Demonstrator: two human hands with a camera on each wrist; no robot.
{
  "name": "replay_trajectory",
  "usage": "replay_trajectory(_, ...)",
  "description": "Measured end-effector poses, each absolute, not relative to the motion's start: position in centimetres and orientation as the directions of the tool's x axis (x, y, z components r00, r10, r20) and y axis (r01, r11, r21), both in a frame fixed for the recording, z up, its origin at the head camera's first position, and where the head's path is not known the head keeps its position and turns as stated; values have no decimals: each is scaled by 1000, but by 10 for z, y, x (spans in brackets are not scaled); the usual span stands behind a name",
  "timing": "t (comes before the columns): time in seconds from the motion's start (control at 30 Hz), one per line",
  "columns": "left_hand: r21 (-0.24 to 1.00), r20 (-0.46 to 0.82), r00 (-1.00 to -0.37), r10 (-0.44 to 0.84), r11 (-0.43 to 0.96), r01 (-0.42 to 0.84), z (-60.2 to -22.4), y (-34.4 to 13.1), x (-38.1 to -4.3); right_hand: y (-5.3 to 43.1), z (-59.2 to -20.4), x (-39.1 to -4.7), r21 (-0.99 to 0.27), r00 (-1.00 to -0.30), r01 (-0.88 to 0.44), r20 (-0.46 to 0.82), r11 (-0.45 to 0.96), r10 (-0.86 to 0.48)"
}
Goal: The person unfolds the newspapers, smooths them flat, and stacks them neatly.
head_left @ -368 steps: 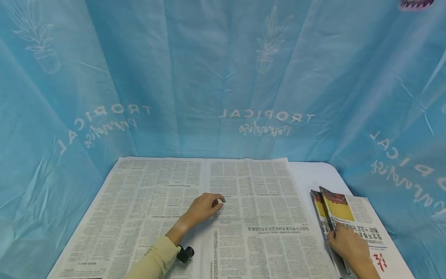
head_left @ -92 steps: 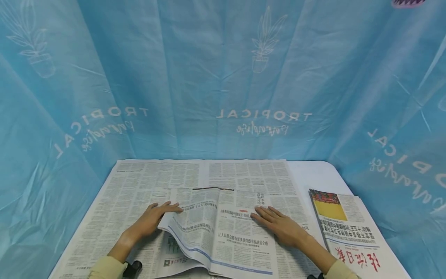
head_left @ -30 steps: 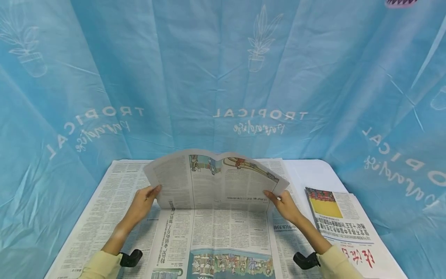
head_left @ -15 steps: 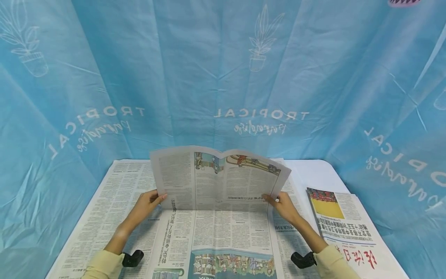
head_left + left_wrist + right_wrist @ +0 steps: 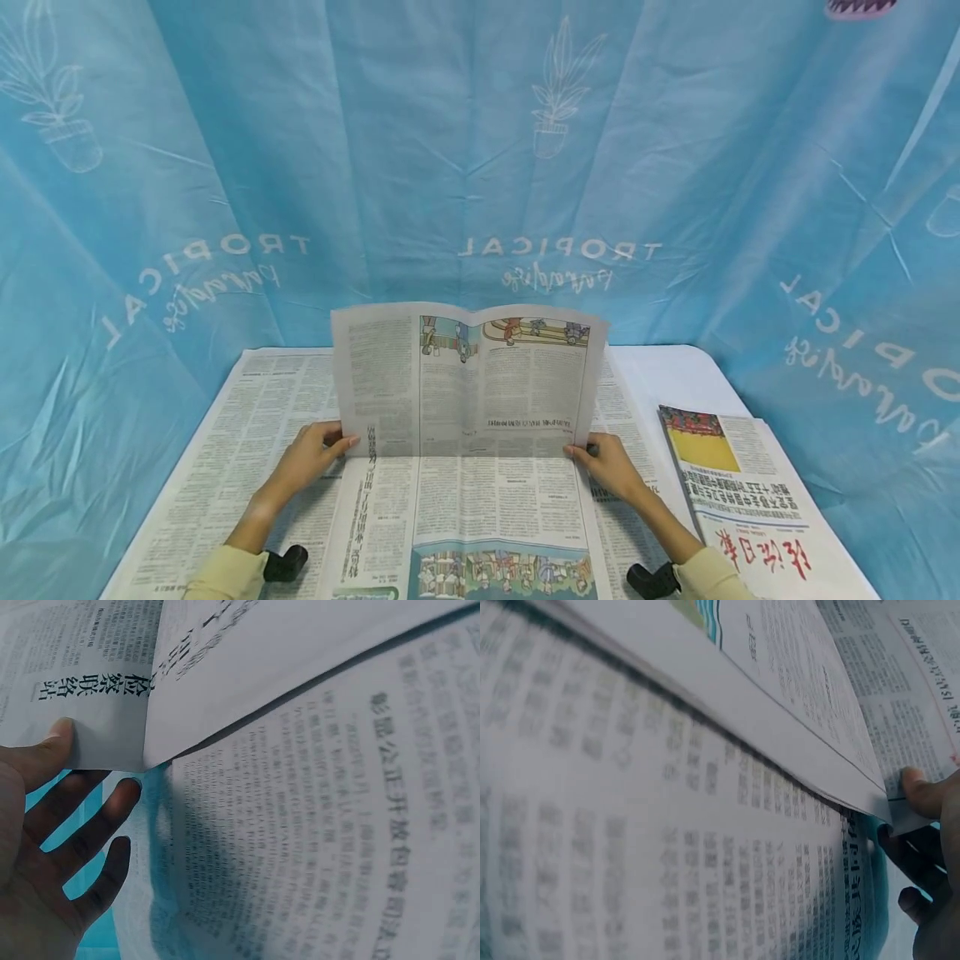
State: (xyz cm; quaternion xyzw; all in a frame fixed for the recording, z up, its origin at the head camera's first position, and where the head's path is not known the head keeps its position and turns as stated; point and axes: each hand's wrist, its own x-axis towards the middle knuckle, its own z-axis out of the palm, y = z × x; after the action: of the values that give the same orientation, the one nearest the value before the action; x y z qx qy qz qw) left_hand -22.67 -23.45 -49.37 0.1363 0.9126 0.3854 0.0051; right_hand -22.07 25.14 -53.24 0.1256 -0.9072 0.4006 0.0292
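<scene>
An open newspaper (image 5: 498, 500) lies in front of me, its lower half flat and its upper half standing up from a crosswise fold. On the left edge near that fold, my left hand (image 5: 303, 458) pinches the sheet, thumb on the near face. My right hand (image 5: 615, 467) pinches the opposite edge at about the same height. In the left wrist view the left thumb (image 5: 58, 742) presses on the paper, and the other fingers spread behind and below it. The right wrist view shows the right thumb (image 5: 922, 793) on the page corner with fingers underneath.
Spread newspaper sheets (image 5: 202, 500) cover most of the white table (image 5: 663, 375). A stack of folded newspapers (image 5: 742, 492) with a yellow and red picture lies at the right. A blue curtain (image 5: 450, 167) hangs close behind and on both sides.
Earlier my right hand was at the stack; a newspaper then lay in the middle and was opened out. Over the last second its raised half has come more upright, and both hands have lowered slightly.
</scene>
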Motion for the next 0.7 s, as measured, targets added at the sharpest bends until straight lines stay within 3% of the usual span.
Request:
replay_trajectory(0.23, 703, 79, -963, 257, 671, 237, -489, -233, -226, 247, -532, -223, -722, -982, -186, 124, 667, -140)
replay_trajectory(0.7, 691, 45, -969, 241, 694, 205, -490, -232, -224, 245, -534, -218, -705, -977, -211, 156, 677, -143)
